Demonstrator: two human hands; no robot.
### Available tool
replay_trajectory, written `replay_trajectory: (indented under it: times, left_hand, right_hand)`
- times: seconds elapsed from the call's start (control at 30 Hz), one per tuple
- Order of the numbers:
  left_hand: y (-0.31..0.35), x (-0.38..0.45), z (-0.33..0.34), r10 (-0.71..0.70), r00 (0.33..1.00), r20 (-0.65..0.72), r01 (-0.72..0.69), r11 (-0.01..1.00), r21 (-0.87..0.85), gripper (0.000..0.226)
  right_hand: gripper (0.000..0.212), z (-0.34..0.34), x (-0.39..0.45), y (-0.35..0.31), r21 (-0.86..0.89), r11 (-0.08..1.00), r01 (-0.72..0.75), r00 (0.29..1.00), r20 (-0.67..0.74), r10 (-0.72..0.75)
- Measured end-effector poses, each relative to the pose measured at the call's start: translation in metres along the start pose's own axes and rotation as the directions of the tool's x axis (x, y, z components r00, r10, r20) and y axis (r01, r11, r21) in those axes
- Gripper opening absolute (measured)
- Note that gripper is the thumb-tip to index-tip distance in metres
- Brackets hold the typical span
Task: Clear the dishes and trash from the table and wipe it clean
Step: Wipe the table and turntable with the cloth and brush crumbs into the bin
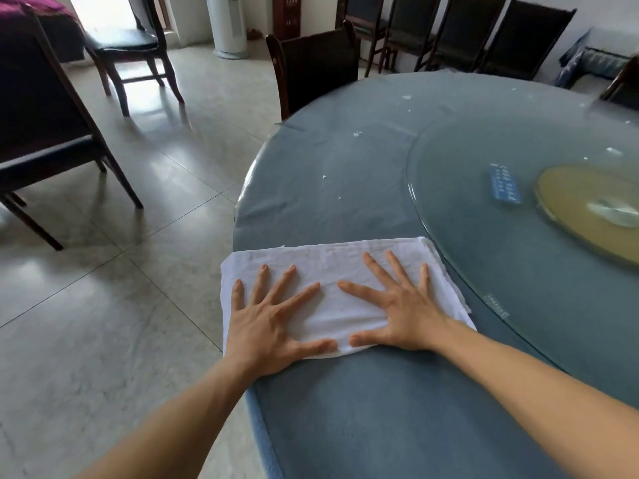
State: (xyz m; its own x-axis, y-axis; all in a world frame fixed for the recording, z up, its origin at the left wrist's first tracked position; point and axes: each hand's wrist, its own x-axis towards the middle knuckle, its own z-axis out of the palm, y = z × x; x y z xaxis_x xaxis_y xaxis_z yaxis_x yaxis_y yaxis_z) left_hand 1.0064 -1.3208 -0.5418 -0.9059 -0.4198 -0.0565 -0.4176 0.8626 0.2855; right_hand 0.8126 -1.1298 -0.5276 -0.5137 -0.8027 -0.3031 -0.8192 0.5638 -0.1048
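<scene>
Head view shows our white cloth (332,278) lying flat at the near edge of the counter (345,188). Our left hand (269,323) and right hand (401,312) press it with fingers spread, no closed grip. We judge wiping is in hand; next we push toward the white crumbs (358,134) beyond.

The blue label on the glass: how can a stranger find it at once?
Start at the round table and its glass turntable. The blue label lies just left of the yellow disc. It is the only blue rectangle with white print.
</scene>
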Motion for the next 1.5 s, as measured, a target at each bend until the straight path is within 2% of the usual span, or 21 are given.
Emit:
replay_trajectory:
  times: [0.3,0.63,1.0,1.5]
  left_hand:
    - [-0.049,0.091,-0.017,0.102,0.994,0.024,-0.103,0.994,0.027,0.101]
    - [-0.075,0.163,-0.032,0.177,0.983,0.057,-0.178,0.984,0.02,0.099]
    - [-0.096,0.247,-0.044,0.264,0.962,0.077,-0.264,0.965,-0.006,0.098]
    - [-0.125,0.437,-0.066,0.454,0.881,0.132,-0.456,0.89,-0.014,0.096]
  right_hand:
    - [0.093,-0.023,0.076,-0.003,0.031,0.995,-0.095,0.995,-0.014,0.095]
    - [0.099,-0.043,0.129,0.001,0.062,0.983,-0.174,0.984,-0.014,0.175]
    - [0.092,-0.061,0.188,0.012,0.073,0.964,-0.255,0.966,-0.02,0.257]
    - [0.094,-0.109,0.313,0.048,0.111,0.881,-0.46,0.887,0.009,0.462]
